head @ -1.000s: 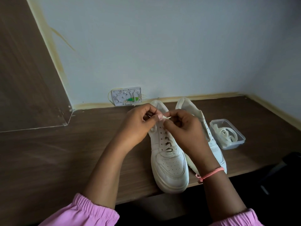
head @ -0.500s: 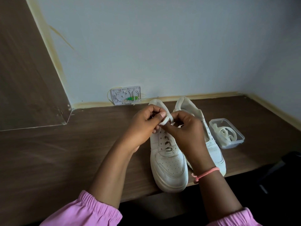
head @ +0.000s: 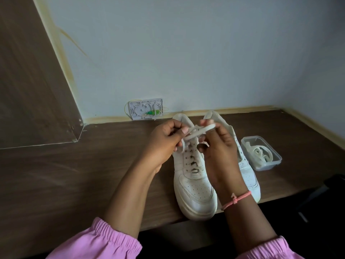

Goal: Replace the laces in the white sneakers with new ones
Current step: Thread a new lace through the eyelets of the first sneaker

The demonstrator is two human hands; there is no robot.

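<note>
Two white sneakers stand side by side on the wooden desk, toes toward me. The left sneaker is laced through its lower eyelets. The right sneaker is partly hidden behind my right wrist. Above the left sneaker's tongue I hold a white lace in both hands. My left hand pinches one part of it between thumb and fingers. My right hand holds a loop of it over its raised fingers.
A clear plastic box with coiled white laces sits right of the sneakers. A white wall plate with a green part is fixed at the desk's back edge. A wooden panel rises on the left. The desk's front edge runs under the sneaker toes.
Both hands have drawn the lace up and apart above the left sneaker. My right hand has lifted, and a loop now lies over its fingers.
</note>
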